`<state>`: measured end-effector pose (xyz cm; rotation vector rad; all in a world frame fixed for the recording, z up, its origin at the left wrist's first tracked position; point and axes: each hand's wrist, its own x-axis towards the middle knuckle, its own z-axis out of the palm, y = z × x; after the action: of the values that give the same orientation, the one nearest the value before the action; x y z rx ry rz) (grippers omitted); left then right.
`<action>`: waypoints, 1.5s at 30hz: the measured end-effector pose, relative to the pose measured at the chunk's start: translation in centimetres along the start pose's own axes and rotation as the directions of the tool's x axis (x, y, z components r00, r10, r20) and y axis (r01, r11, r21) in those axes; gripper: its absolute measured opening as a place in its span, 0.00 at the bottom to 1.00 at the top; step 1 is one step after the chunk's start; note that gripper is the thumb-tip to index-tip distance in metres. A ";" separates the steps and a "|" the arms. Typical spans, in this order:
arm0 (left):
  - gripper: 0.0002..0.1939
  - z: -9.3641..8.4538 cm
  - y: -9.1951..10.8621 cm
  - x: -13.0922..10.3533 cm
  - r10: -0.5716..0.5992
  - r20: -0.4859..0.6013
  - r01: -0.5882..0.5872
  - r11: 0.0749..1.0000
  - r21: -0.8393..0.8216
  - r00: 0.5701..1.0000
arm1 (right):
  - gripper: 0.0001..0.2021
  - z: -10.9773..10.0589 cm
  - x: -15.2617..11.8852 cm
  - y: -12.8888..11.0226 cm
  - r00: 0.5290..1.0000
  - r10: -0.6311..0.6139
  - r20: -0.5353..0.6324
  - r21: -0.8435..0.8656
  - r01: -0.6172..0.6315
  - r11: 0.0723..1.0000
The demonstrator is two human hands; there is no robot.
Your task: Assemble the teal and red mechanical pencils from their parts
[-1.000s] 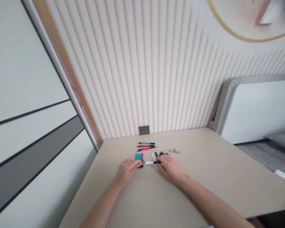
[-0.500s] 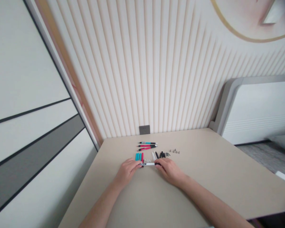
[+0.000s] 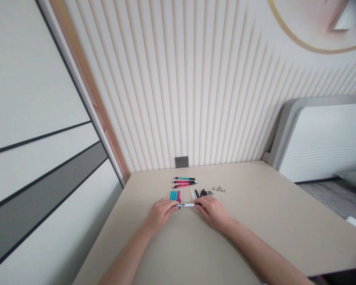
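A white pen with dark ends [image 3: 187,205] lies level between my two hands. My left hand [image 3: 161,211] pinches its left end, and my right hand [image 3: 211,209] grips the dark right end. Just beyond my left fingers stand several teal barrels [image 3: 173,195] and a red barrel [image 3: 178,196] side by side. White sticks [image 3: 192,194] and several black pieces [image 3: 203,193] are beyond my right fingers. Small clear parts [image 3: 184,200] lie behind the pen, partly hidden.
Three assembled pens, one teal [image 3: 186,178] and two red [image 3: 185,185], lie farther back on the beige table [image 3: 178,249]. Small metallic tips [image 3: 218,189] are at the right. Behind are a ribbed wall and a dark socket [image 3: 182,162].
The view has shifted slightly. Both hands keep their hold on the white pen, which has turned a little about its length.
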<state>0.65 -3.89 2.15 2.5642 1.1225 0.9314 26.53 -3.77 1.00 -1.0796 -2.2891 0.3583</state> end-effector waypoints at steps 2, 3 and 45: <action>0.11 0.0 0.1 0.0 -0.003 0.002 0.003 1.000 -0.003 1.000 | 0.11 0.0 0.1 0.2 1.000 -0.025 0.002 -0.021 0.025 0.999; 0.11 0.0 0.1 0.0 -0.003 0.004 0.003 1.000 -0.001 1.000 | 0.11 0.0 0.1 0.3 0.999 -0.038 0.000 -0.035 0.038 0.999; 0.11 -0.8 1.1 0.0 0.007 -0.050 -0.007 1.000 0.002 0.999 | 0.15 0.1 -0.3 -1.7 0.986 -0.159 0.055 -0.054 0.162 0.985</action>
<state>0.85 -4.69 3.20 2.5614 1.1291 1.0024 25.58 -5.11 1.58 -0.9154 -2.4255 0.2587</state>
